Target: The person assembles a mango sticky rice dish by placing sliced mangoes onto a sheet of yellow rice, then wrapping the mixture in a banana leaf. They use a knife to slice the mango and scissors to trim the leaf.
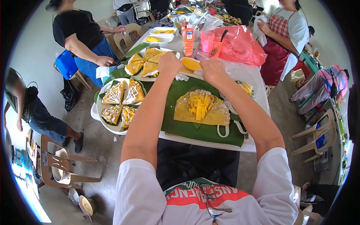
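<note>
Saw, left of the forearms, a white plate [107,125] of decorated wedges [114,92], with a mango half [191,64] and red bag [243,44] ahead; noted the right forearm [249,114] blocking some worktop [250,145]. Found the folded crepe [202,108] on a green leaf [180,129]: yellow, mango-topped, cream-dotted. Lay sideways, long axis left to right, curved edge away. Saw left hand [170,63] and right hand [212,71], fingers curled; could not tell whether holding anything.

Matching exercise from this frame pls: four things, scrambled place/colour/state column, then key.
Things
1. Flat pancake
2. Big plastic bag
3. Yellow fruit piece
4. Round plate

Matches
A. See-through red
B. Between the left hand and right hand
C. Bears four decorated wedges
D. On a green leaf, yellow strips on top

Pairs: 1-D, 2-A, 3-B, 4-C
</note>
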{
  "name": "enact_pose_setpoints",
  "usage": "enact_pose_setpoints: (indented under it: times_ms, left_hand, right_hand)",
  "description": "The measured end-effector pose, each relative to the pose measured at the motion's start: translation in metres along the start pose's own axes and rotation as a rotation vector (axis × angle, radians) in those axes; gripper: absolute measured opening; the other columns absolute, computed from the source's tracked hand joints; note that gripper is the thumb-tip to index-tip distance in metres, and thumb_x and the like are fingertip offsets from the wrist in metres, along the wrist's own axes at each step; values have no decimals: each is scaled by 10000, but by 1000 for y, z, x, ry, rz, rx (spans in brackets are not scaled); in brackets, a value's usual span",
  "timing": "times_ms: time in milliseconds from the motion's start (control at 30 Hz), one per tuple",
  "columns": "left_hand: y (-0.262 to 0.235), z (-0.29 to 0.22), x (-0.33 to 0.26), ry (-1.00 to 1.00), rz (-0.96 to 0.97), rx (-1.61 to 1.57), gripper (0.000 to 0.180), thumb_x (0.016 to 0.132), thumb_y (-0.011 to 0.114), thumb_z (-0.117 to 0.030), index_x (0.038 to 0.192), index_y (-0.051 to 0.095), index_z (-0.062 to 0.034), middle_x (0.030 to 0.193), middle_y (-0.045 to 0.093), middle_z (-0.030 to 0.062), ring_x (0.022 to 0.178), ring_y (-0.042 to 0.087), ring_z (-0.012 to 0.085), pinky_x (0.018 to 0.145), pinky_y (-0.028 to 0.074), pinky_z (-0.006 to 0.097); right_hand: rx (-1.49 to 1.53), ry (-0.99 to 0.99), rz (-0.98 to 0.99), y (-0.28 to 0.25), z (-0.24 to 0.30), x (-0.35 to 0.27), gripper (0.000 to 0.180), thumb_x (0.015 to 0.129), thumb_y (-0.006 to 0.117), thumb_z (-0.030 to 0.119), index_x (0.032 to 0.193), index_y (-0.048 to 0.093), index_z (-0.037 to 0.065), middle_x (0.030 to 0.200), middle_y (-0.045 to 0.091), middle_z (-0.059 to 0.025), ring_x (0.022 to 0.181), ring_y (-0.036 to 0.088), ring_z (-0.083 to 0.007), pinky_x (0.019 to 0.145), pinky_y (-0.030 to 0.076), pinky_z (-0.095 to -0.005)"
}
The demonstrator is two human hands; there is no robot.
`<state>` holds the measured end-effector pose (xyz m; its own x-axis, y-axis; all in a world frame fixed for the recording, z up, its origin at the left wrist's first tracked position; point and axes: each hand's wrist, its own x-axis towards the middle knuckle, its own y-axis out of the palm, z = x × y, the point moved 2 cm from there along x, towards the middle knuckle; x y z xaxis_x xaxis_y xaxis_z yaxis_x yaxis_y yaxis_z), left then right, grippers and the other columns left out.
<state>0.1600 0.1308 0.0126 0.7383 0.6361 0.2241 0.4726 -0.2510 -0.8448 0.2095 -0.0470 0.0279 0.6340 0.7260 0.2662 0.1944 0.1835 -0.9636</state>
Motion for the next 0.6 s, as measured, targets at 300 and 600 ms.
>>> enact_pose_setpoints:
  times_ms: [300, 600]
  left_hand:
    - [-34, -30, -41, 138, -36, 129, 263, 823, 673, -183, 1034, 708, -32, 1056, 703, 200, 1034, 679, 333, 852, 556, 418]
    - [-101, -2, -195, 492, -102, -327, 308, 784, 651, 6, 1090, 669, -28, 961, 699, 110, 704, 648, 185, 614, 503, 300]
  right_hand:
    - [126, -65, -108, -48, -2, -36, 172, 778, 620, 43, 922, 713, 27, 957, 708, -176, 957, 673, -337, 819, 531, -442]
    - [378, -113, -310, -93, -18, -181, 87, 796, 651, 13, 882, 666, 5, 865, 640, -165, 830, 620, -361, 743, 497, -433]
